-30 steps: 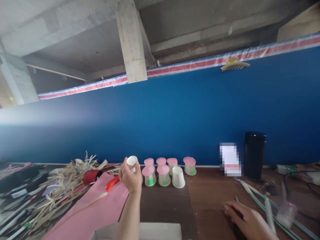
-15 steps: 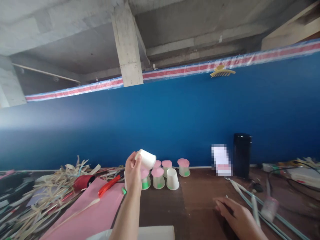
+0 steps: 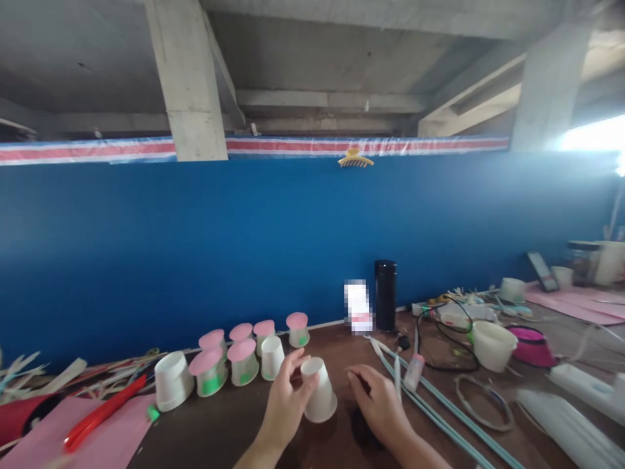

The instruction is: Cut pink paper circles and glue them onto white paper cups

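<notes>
The left hand [image 3: 291, 393] gripped a smooth, tapered white cup [image 3: 322, 398], upside down; the right hand [image 3: 378, 398] curved nearby, its grip unclear.

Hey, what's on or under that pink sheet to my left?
A long red object lies on the pink sheet, with a small green piece at its right edge. Whatever is under the sheet is covered, so I can't tell.

Blue partition [image 3: 273, 241] beneath a red, white and blue striped band [image 3: 303, 147]
</notes>
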Tool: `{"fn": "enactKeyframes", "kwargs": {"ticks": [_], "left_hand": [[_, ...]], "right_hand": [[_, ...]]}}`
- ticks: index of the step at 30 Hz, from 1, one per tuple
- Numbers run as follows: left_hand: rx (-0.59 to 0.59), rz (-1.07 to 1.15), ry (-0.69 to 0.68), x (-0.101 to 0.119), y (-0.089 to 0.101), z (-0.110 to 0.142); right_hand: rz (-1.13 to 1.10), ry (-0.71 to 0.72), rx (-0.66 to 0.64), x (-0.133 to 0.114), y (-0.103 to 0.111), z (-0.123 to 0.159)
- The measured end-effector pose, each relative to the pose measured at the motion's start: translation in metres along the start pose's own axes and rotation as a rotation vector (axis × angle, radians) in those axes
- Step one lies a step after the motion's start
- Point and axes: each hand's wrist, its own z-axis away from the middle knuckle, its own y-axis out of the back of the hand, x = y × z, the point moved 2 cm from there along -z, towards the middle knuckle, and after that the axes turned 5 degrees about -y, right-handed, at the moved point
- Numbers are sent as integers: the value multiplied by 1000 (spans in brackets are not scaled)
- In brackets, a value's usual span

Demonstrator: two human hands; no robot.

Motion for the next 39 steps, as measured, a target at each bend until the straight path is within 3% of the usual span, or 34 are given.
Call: {"fn": "enactKeyframes", "kwargs": {"ticks": [5,14,19,23,31,35,39], "left_hand": [[13,109,30,-8,4,-5],[194,238,211,-16,5,5],[231,118,10,-12,-12,19],[206,-102,-178,-9,-24,30],[204,-487,-482,-3,-30,42],[158,-538,-550,0,-32,43],[163,-556,-552,1,-32,42]], "right_hand": [[-28,-15,-5,4,-1,-2],[-99,-31,-86,2,-1,-2],[-155,-79,-220,0,-3,1],[-100,-75,-235,7,-7,-2],[-34,-139,-284,16,-14,-8],[-119,-131,-250,20,-16,-13],[-189,-218,-256,29,-20,-16]]}}
